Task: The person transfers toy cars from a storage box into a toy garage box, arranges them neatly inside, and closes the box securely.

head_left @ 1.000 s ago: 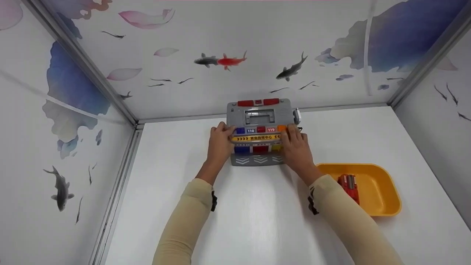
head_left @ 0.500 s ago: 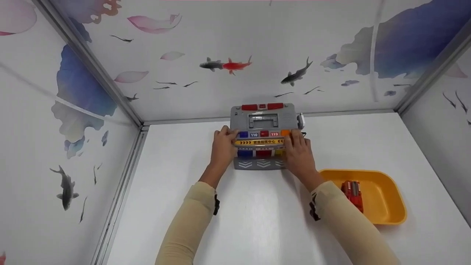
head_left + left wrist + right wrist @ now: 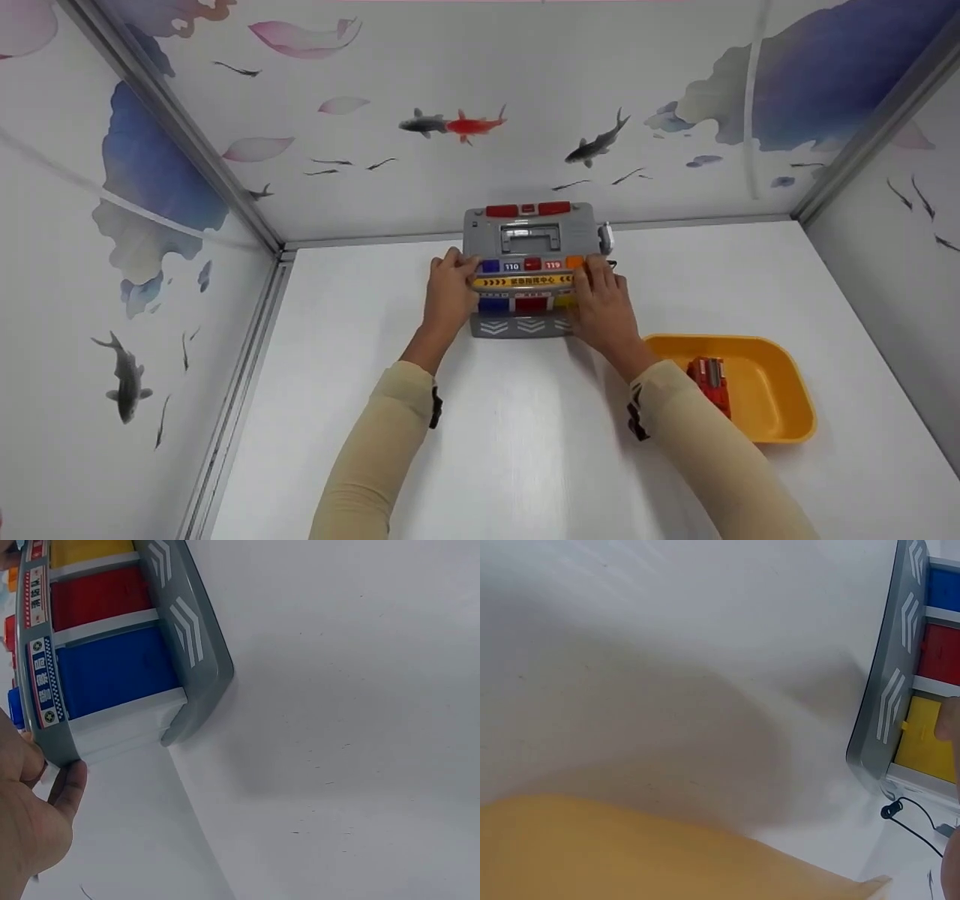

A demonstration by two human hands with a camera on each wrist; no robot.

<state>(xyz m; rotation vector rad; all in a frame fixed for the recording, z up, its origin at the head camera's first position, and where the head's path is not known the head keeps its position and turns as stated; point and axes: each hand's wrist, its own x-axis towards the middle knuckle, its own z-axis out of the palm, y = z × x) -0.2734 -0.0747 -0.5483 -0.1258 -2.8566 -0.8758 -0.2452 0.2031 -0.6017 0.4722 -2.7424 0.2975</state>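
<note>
A person in tan sleeves grips a gray toy station from both sides in the head view, its place just above center, at the far edge of a white table. The left hand holds the left end of its yellow-striped ledge; the right hand holds the right end, fingers curled over the top beside an orange button. At lower right, a red toy vehicle lies in a yellow tray; fish and petals decorate the back wall.

In the left wrist view, the left hand, at lower left, pinches the ledge's corner. Blue, red and yellow panels run up the station at upper left.

In the right wrist view, the station's front fills the right edge, where a digit of the partly cropped right hand touches the yellow panel. A black cord trails below.
</note>
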